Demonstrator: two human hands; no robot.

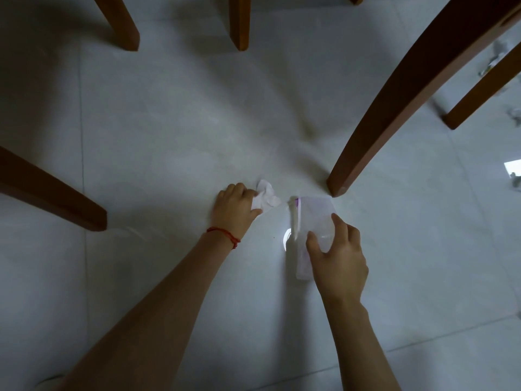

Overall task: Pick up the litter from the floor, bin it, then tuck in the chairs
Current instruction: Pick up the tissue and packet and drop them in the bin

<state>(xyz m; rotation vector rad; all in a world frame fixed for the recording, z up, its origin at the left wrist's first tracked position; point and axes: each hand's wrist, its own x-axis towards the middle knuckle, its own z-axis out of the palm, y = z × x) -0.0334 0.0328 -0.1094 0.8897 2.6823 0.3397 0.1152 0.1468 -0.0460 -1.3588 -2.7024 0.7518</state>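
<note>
My left hand (235, 210), with a red string at the wrist, is closed on a crumpled white tissue (266, 198) that rests on the pale tiled floor (169, 136). My right hand (337, 261) grips a clear plastic wrapper with purple print (313, 218), holding it just above the floor beside a brown wooden chair leg (394, 114). The two hands are a short way apart, the tissue nearly touching the wrapper's top edge.
More wooden legs stand around: two at the top (124, 26) (239, 24), one at the left (56, 198), one at the right (485, 88). Small scraps of litter (493, 59) lie on the tiles at the far right, with a bright patch (511, 167) near them.
</note>
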